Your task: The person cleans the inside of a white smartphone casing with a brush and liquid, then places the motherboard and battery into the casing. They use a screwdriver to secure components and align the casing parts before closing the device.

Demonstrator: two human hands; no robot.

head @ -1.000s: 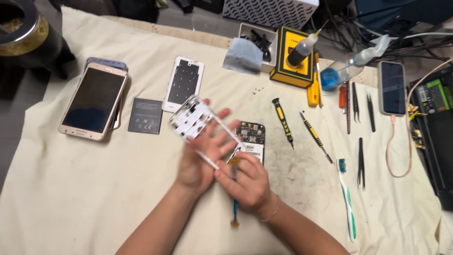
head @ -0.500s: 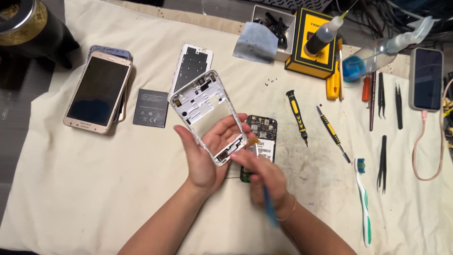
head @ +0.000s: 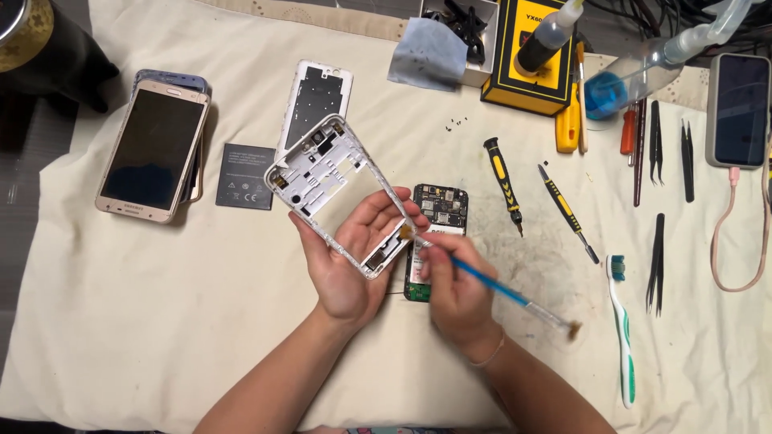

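Above the cloth, the left hand [head: 346,265] grips a thin, light, bendy phone frame [head: 342,189] by its edges, while the right hand [head: 454,285] pinches a brush [head: 498,291].

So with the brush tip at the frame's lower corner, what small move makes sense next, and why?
Probably a short sweep of the brush along the lower edge of the white phone frame. The left hand holds the frame tilted up, and the right hand has the bristle tip right at that corner, above the circuit board.
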